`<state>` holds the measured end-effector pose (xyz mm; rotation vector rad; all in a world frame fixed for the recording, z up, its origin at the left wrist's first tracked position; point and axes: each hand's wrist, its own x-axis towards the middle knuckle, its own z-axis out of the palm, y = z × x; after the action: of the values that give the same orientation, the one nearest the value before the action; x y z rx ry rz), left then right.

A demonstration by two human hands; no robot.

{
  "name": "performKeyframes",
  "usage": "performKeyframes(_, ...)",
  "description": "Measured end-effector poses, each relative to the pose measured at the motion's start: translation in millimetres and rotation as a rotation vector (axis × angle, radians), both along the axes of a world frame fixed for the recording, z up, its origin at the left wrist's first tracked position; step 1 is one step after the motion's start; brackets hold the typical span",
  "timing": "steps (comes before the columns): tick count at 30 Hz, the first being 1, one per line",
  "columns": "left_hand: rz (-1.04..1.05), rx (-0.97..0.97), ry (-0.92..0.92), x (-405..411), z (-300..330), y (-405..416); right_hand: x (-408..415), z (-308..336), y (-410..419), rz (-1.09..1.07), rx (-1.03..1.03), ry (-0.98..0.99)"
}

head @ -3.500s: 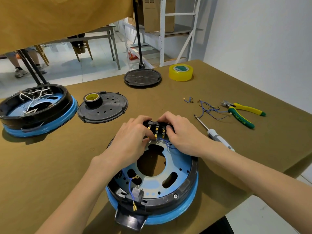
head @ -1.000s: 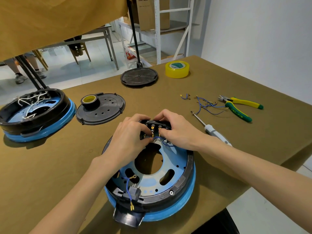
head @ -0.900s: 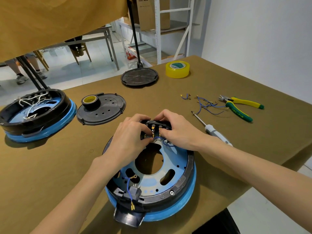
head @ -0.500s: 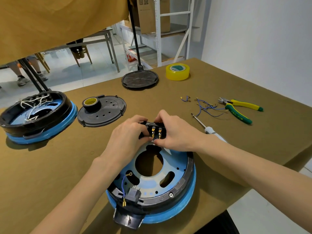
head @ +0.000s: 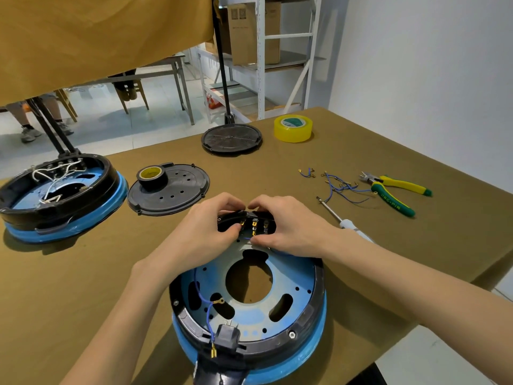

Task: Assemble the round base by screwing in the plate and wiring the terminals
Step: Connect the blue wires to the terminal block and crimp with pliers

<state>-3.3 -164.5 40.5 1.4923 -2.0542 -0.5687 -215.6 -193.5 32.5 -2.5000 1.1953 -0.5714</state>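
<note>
Seen from above, near the front edge of a table (head: 388,245) draped in olive-brown cloth: a round base (head: 249,307) with a blue rim and blue inner plate, its black terminal block (head: 254,225) sitting at the far side of the ring, away from the viewer. Left hand (head: 206,234) curled over the block's left end, fingertips pinching at a brass terminal; right hand (head: 288,227) curled over the right end, thumb and forefinger pinching a thin blue wire (head: 247,238) just below the terminals. Block's long axis running left to right, directly between the two hands, both equally close, so the wire end probably needs only a short push away from the viewer into its terminal. At the near side of the ring, a black plug socket (head: 227,336) with a second loose blue lead ending in a ring lug. Towards the table's right edge: screwdriver (head: 342,222), spare blue wires (head: 341,187), yellow-green cutters (head: 394,193). Near the far edge: yellow tape roll (head: 293,128) and a black disc. At the left edge: a second base (head: 58,195) with white wiring, beside a black cover plate carrying a small tape roll
</note>
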Motion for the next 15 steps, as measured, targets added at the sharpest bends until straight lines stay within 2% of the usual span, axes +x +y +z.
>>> performKeyframes(8, 0.0, -0.002, 0.037, 4.5, -3.1, -2.4, 9.0, 4.1, 2.4, -0.013, -0.086, 0.195)
performKeyframes(15, -0.022, -0.029, -0.001, 3.9, -3.8, -0.7, 14.3, 2.5, 4.3, -0.051, -0.149, 0.238)
